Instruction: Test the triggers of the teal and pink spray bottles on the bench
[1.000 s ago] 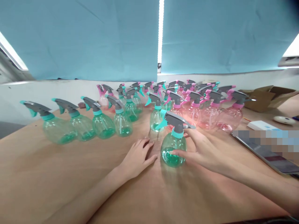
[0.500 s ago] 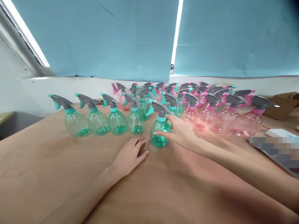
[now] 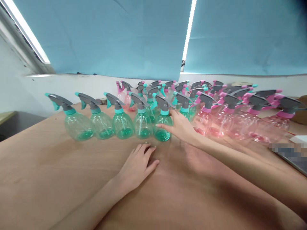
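Observation:
My right hand [image 3: 181, 126] grips a green spray bottle [image 3: 163, 127] from its right side, thumb across the front of the round body. The bottle is upright, with a grey head and turquoise trigger, at the right end of a front row of green ones. Just left of it stands another green spray bottle [image 3: 143, 124], and further left come several more, such as the leftmost bottle [image 3: 78, 124]. In front of the row my left hand [image 3: 139, 163] lies on the wooden table [image 3: 72, 179], fingers apart, holding nothing.
Several pink spray bottles [image 3: 227, 123] stand on the right, with more pink and green ones crowded behind. At the right edge lie a dark flat device [image 3: 291, 159], partly pixelated, and a brown cardboard box [image 3: 301, 111]. Blue sheets [image 3: 107, 38] hang above the back edge.
My right hand has moved the green spray bottle away from me, into line with the front row. My left hand stays on the table; the view has shifted slightly.

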Demonstrator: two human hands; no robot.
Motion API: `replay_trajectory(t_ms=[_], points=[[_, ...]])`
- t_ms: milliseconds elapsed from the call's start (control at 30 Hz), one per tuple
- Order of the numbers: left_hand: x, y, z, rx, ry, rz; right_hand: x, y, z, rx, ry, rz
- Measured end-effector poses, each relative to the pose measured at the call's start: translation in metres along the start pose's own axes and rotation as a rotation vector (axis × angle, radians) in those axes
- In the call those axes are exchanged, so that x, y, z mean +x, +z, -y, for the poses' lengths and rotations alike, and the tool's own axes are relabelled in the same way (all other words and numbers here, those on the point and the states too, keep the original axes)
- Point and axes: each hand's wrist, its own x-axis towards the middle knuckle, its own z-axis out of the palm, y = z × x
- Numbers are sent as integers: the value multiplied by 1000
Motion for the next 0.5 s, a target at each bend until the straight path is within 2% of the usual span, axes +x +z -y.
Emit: replay_trajectory(t_ms=[333,500], points=[[-1,0,-2,25,0,16,10,8,-2,-33,-6,-11],[-2,1,-1,13,0,6,3,3,0,32,-30,-24]])
